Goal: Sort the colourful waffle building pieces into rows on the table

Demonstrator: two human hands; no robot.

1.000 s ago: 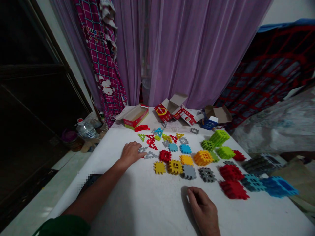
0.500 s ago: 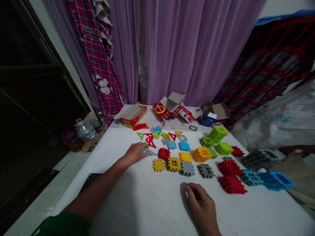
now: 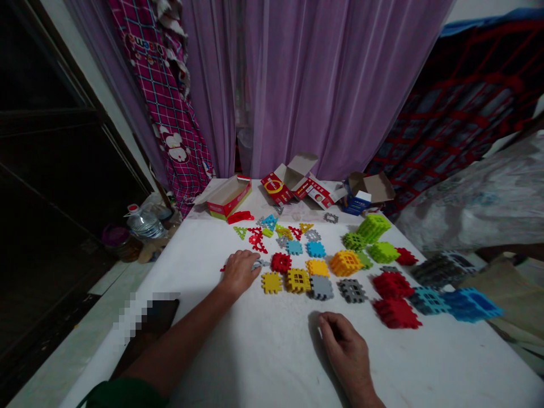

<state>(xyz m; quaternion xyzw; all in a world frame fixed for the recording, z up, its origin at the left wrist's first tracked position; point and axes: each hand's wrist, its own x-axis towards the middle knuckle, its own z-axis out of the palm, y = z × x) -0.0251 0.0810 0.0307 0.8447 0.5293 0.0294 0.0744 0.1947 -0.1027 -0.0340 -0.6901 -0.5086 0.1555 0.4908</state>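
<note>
My left hand [image 3: 240, 272] lies on the white table [image 3: 263, 351], its fingers curled over a flat grey toothed piece [image 3: 260, 263], just left of a red waffle block [image 3: 281, 262] and a yellow one [image 3: 272, 281]. A sliver of red [image 3: 222, 268] shows at the hand's left edge. My right hand [image 3: 345, 351] rests near the front of the table with fingers curled under and nothing visible in them. It sits just below a grey block [image 3: 352, 290].
Several coloured waffle blocks are spread across the table: green cubes [image 3: 373, 228], red ones [image 3: 395, 313], blue ones [image 3: 471, 303]. Open cardboard boxes [image 3: 229, 196] stand at the far edge before a purple curtain. A dark phone [image 3: 153, 317] lies at the left edge; a water bottle [image 3: 144, 222] stands beyond it.
My left hand has slid right over the grey pieces, closer to the red block, and now covers most of them. The right hand has stayed put. The view has tilted slightly.
</note>
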